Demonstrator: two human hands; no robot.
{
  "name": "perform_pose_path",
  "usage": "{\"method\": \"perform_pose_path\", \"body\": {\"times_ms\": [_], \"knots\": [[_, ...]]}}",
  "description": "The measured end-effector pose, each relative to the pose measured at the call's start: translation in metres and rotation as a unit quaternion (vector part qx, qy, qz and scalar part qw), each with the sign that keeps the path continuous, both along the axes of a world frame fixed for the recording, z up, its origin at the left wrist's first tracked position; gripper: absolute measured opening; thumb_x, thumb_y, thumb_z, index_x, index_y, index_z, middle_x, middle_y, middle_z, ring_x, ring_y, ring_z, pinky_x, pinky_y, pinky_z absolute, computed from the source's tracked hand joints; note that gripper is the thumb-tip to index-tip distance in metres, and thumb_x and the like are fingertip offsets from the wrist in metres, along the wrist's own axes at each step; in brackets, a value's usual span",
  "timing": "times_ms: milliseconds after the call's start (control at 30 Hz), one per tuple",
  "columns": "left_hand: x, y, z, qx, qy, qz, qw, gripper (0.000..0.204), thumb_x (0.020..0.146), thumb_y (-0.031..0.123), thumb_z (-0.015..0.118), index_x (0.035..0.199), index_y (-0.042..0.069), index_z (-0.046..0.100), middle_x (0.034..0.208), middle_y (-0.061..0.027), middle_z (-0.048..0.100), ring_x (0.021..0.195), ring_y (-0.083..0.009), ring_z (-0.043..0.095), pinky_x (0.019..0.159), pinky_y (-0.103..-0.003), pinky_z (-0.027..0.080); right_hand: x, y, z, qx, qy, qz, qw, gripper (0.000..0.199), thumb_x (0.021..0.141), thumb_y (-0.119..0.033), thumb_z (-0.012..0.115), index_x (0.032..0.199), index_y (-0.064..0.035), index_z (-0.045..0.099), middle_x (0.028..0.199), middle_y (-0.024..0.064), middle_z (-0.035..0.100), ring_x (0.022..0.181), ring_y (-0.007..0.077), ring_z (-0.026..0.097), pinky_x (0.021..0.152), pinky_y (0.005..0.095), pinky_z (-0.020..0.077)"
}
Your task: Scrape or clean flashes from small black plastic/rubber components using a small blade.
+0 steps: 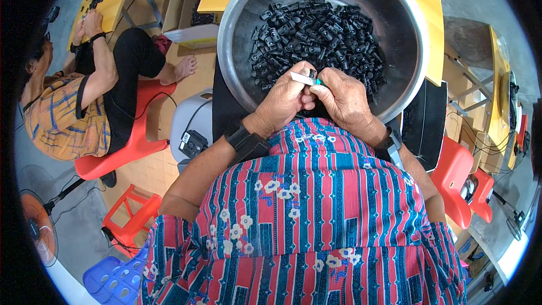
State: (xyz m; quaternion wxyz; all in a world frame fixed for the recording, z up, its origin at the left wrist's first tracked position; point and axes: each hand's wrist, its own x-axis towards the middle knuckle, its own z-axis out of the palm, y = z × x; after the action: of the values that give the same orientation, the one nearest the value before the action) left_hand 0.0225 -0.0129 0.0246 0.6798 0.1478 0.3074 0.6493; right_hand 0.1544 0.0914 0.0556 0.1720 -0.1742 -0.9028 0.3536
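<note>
Both my hands meet over the near rim of a large metal basin (224, 51). A heap of small black plastic parts (316, 36) lies in it. Closed in a pinch, my left hand (285, 95) has a single black plastic part (312, 73) at its fingertips. My right hand (345, 97) is closed too, thumb and finger pressed on a small tool with a teal end (319, 82). From that end a pale flat blade-like strip (302, 79) reaches across to my left thumb. My fingers partly hide the tool, so its exact kind is unclear.
The basin rests on a yellow table (433, 22). To the left a co-worker in a plaid shirt (68, 116) sits on a red chair (141, 118) at another table. Red stools (132, 214), an orange fan (40, 229) and a cardboard box (189, 31) stand around. Red chairs (453, 175) are at right.
</note>
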Motion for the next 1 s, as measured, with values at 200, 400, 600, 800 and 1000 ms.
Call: {"method": "perform_pose_path", "body": {"times_ms": [200,400,600,800,1000], "knots": [[0.001,-0.001,0.0,0.007,0.006,0.0,1.0,0.015,0.099,0.026,0.042,0.093,0.012,0.044,0.076,0.0034,0.038,0.065,-0.005,0.038,0.059,-0.021,0.037,0.0,-0.002,0.001,-0.007,-0.004,-0.005,1.0,0.025,0.089,-0.028,0.059,0.083,-0.0044,0.053,0.073,0.0143,0.054,0.069,0.0343,0.058,0.06,0.0418,0.0461],[0.003,-0.002,-0.002,0.009,-0.007,0.006,1.0,0.015,0.1,0.026,0.041,0.093,0.012,0.044,0.077,0.0031,0.038,0.065,-0.0056,0.038,0.059,-0.022,0.038,0.001,-0.004,-0.003,-0.012,0.001,-0.012,1.0,0.023,0.089,-0.026,0.058,0.082,-0.0041,0.053,0.072,0.015,0.053,0.069,0.0349,0.057,0.059,0.0419,0.0453],[0.005,0.0,-0.001,0.001,-0.01,0.007,1.0,0.021,0.101,0.031,0.038,0.095,0.011,0.043,0.077,0.0022,0.038,0.066,-0.0077,0.036,0.061,-0.023,0.034,0.004,0.002,-0.006,-0.004,0.02,-0.007,1.0,0.023,0.089,-0.024,0.058,0.081,-0.0034,0.052,0.072,0.0166,0.053,0.068,0.037,0.056,0.059,0.0431,0.0442],[0.003,0.002,0.003,-0.004,0.102,-0.009,0.995,0.02,0.1,0.031,0.042,0.094,0.012,0.043,0.075,0.002,0.04,0.062,-0.007,0.04,0.057,-0.023,0.038,0.005,0.003,0.005,0.005,-0.001,0.003,1.0,0.024,0.088,-0.026,0.059,0.081,-0.0042,0.052,0.074,0.0165,0.054,0.069,0.037,0.056,0.059,0.0436,0.0449],[0.012,-0.002,0.002,-0.02,0.002,-0.007,1.0,0.019,0.101,0.028,0.039,0.093,0.012,0.043,0.074,0.0034,0.039,0.062,-0.0053,0.039,0.058,-0.023,0.038,0.009,-0.001,0.001,0.001,0.015,-0.018,1.0,0.02,0.089,-0.02,0.058,0.083,-0.0028,0.05,0.072,0.0168,0.051,0.067,0.0374,0.055,0.058,0.0434,0.0438]]}}
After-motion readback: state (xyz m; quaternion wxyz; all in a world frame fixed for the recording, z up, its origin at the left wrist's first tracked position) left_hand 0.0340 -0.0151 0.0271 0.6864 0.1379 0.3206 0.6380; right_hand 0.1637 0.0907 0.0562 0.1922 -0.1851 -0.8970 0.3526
